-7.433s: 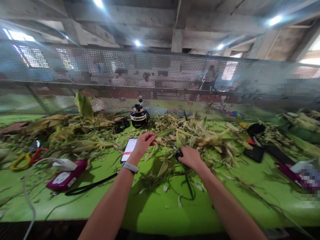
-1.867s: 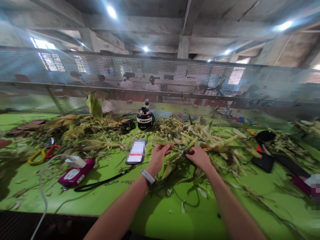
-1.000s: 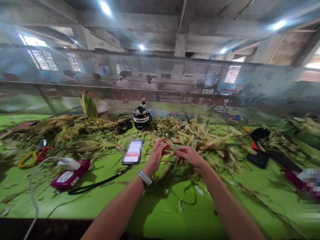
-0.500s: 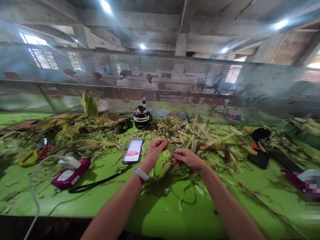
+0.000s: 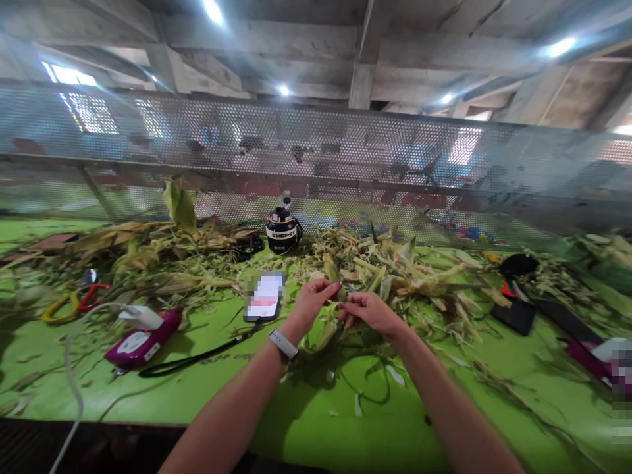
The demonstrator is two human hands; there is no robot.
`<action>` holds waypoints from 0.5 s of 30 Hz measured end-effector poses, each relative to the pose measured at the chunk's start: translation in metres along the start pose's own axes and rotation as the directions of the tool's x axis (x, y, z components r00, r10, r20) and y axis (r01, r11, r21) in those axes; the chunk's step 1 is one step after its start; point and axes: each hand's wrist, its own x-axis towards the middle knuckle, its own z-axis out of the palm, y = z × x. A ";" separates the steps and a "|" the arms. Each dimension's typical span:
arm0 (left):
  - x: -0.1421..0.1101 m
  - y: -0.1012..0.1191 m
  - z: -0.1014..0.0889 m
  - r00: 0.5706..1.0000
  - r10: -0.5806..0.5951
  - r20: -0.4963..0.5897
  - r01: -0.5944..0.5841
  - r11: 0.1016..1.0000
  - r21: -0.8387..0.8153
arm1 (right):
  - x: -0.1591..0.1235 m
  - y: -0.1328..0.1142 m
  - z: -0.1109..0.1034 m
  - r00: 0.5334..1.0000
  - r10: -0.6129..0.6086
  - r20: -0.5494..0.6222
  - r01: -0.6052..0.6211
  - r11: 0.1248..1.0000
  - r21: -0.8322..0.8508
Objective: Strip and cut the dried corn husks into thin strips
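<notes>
My left hand (image 5: 315,301) is closed, thumb and fingers pinching a green corn husk (image 5: 332,268) that sticks up above the fingertips. Close beside it, my right hand (image 5: 366,312) pinches the lower part of the same husk, its fingers curled. A light wristband circles my left wrist. Under both hands lie more loose husk leaves (image 5: 323,334), partly hidden by the fingers. Behind them spreads a heap of dried husks and shreds (image 5: 409,280) on the green table (image 5: 316,421).
Left of my hands lie a phone (image 5: 265,297) with a black strap, a purple power strip (image 5: 143,339) with a white charger, and scissors (image 5: 62,308). A black bottle (image 5: 281,232) stands before the perforated metal screen (image 5: 316,151). A black wallet-like item (image 5: 513,318) lies right.
A husk tip now shows upright above my left hand, where it lay lower before. The hands stay close together; the whole view has shifted slightly.
</notes>
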 end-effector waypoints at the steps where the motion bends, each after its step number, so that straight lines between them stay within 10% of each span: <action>1: 0.000 0.001 0.000 1.000 0.003 -0.004 -0.003 1.000 0.008 | -0.001 -0.001 0.000 1.000 -0.006 0.020 0.006 1.000 -0.010; 9: 0.001 0.004 -0.004 0.998 -0.039 -0.051 0.039 0.999 -0.003 | -0.003 -0.004 -0.011 0.954 -0.248 -0.171 0.218 0.960 -0.176; 15: -0.001 0.006 -0.002 0.999 -0.042 0.008 0.042 0.999 0.010 | 0.004 0.009 -0.008 0.876 -0.475 -0.078 0.410 0.821 -0.396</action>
